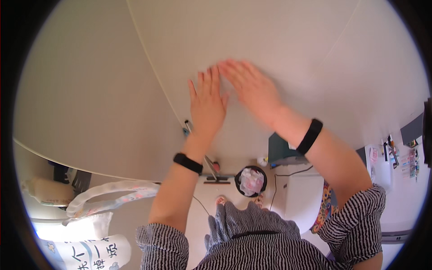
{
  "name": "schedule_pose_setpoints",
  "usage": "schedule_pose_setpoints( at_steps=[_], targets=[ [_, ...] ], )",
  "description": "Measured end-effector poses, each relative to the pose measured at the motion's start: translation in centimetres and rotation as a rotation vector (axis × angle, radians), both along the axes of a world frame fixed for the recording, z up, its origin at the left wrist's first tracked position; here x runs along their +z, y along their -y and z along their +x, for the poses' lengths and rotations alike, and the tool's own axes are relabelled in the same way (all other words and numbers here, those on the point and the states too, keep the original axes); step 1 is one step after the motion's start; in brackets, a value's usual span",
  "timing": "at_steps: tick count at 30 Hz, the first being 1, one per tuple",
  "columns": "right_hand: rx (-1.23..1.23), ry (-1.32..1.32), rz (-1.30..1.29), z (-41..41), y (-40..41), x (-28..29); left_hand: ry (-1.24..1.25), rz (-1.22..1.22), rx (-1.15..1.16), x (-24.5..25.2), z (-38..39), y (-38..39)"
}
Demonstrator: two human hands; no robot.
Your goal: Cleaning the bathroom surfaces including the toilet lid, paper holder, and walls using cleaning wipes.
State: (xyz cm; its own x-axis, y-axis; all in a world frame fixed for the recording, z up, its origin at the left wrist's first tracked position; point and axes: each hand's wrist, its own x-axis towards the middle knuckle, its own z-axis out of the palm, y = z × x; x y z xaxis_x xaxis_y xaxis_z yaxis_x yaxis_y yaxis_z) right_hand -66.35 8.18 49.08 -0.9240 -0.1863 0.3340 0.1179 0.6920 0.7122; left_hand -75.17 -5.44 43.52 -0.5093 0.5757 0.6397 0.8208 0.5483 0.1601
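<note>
My left hand is held up before a pale wall, fingers extended and slightly spread, with nothing in it. My right hand slants in from the right, palm towards the same wall and fingers straight; it too holds nothing. The fingertips of both hands come together near the top, and the right ones are blurred. A shadow lies close beside the right hand; whether the palms press on the wall cannot be made out. Each wrist wears a black band, the left band and the right band.
Below stand a black waste bin lined with a plastic bag and a long-handled floor squeegee. A dark green box-like object and a cable are right of them. At lower left hangs white fabric bearing writing.
</note>
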Motion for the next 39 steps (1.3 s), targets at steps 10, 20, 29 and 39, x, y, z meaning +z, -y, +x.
schedule_pose_setpoints(
  at_steps=[10, 20, 29, 39],
  targets=[
    [0.164, -0.286, -0.089, -2.7, 1.5, 6.3, -0.261, 0.182, 0.014, 8.3, -3.0, -0.2],
    [0.014, -0.277, -0.401, -3.5, 1.7, -4.6, 0.013, -0.083, 0.032, 0.8, -1.2, -0.3],
    [0.225, -0.551, -0.564, -6.5, 4.3, 6.5, -0.092, 0.062, 0.131, 12.9, -2.6, 0.6],
    [0.328, -0.67, -0.558, -9.6, 4.6, 13.9, -0.147, 0.2, 0.146, 20.5, -5.2, 0.8]
  ],
)
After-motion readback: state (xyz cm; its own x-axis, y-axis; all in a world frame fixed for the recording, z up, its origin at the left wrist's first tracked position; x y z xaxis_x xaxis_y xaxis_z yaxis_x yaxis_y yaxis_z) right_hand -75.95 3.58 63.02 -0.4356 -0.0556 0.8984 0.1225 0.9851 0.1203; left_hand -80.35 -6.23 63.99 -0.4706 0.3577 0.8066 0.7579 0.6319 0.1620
